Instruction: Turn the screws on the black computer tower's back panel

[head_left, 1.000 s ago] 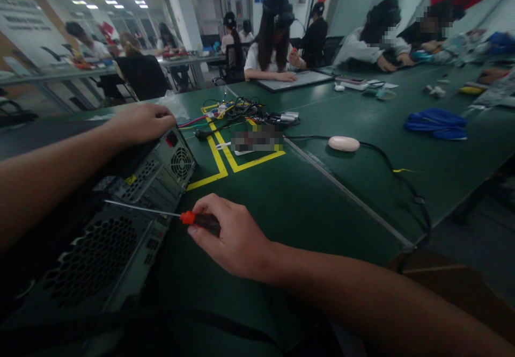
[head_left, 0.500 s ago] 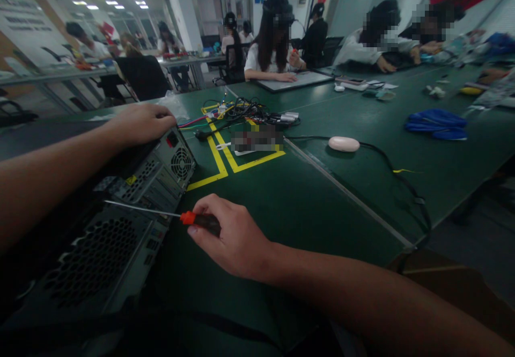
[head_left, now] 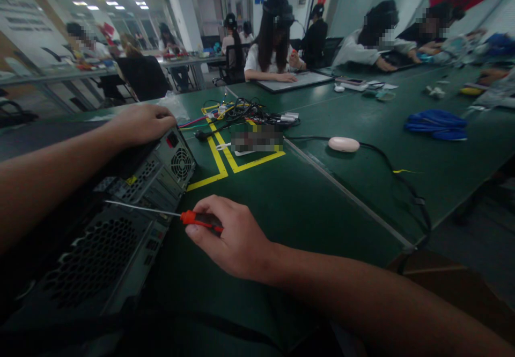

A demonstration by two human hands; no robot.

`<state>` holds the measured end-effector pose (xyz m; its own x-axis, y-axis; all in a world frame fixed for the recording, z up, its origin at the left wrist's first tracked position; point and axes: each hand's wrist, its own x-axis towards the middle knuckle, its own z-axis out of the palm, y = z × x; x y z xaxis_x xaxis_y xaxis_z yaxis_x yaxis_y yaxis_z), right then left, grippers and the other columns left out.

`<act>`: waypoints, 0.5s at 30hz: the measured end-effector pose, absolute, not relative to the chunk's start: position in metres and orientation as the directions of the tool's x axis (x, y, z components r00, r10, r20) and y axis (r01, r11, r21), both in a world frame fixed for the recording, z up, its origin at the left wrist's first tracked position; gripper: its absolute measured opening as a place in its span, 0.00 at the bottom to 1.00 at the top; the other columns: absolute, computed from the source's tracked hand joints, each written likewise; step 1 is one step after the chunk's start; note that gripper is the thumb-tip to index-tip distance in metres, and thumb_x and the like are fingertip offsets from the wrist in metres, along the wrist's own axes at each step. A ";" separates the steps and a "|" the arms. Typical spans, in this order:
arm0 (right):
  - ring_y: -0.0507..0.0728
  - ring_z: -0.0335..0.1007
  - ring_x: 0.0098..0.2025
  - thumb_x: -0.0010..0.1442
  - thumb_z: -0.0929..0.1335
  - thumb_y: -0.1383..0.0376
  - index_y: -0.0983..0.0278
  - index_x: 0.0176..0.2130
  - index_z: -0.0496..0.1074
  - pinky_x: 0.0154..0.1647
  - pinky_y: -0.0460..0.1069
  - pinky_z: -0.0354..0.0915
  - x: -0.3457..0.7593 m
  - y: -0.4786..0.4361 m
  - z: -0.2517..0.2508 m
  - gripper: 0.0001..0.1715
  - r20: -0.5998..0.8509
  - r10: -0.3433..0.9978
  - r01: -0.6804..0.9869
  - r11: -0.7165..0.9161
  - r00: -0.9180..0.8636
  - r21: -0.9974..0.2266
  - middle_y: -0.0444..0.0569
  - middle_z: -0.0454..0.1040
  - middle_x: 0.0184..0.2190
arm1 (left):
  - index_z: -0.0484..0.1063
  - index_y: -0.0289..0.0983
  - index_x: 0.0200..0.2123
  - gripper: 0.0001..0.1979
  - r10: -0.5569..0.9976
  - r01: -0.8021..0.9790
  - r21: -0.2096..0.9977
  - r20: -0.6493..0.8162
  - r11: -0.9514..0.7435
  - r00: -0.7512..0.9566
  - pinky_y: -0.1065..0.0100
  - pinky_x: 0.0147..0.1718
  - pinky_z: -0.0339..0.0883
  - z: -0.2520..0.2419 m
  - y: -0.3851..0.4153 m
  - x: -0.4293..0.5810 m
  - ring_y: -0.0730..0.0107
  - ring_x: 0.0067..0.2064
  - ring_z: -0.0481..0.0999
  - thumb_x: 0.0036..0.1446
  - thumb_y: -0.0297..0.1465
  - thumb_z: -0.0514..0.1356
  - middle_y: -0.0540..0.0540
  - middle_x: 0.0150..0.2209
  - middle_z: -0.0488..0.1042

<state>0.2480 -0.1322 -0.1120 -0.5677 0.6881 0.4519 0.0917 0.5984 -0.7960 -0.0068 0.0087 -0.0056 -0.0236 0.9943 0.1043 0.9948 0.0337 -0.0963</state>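
Note:
A black desktop computer case [head_left: 120, 249] lies at the left, its rear panel with a honeycomb grille and a small fan grille facing me. My left hand [head_left: 147, 123] grips the far upper corner of the case, its fingers bent over the edge and partly hidden. In my right hand [head_left: 235, 236] is a screwdriver [head_left: 189, 217] with a red and black handle, the fingers wrapped round it. Its thin shaft points left across the rear panel. The tip is at the edge beside the honeycomb grille; whether it sits in a screw I cannot tell.
Beyond the case lie tangled cables [head_left: 249, 111] and yellow tape lines [head_left: 219, 158] on the green table [head_left: 322, 206]. A pale oval item [head_left: 344, 144] sits by a black cable, with a blue bundle [head_left: 436, 124] farther right. Several people work at the tables behind.
The screwdriver handle has turned within my right fingers, so a red stripe now shows along it. Its shaft stays in the same place. My left hand and the case have not moved.

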 end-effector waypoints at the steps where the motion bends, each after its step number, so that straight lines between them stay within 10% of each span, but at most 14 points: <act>1: 0.53 0.72 0.39 0.68 0.67 0.58 0.64 0.45 0.71 0.42 0.48 0.65 0.248 -0.132 -0.112 0.12 0.462 0.684 0.097 0.611 -0.565 -0.786 0.47 0.75 0.39 | 0.75 0.33 0.52 0.35 0.994 0.995 -0.099 0.103 0.033 -0.022 0.53 0.55 0.65 -0.005 0.008 -0.006 0.48 0.55 0.73 0.59 0.46 0.39 0.33 0.54 0.75; 15: 0.54 0.73 0.40 0.64 0.68 0.61 0.61 0.46 0.67 0.44 0.49 0.67 0.247 -0.133 -0.113 0.11 0.434 0.695 0.112 0.590 -0.573 -0.799 0.47 0.75 0.41 | 0.75 0.32 0.52 0.34 0.995 0.995 -0.096 0.102 0.032 -0.022 0.52 0.54 0.65 -0.004 0.008 -0.006 0.47 0.54 0.74 0.60 0.45 0.40 0.33 0.54 0.75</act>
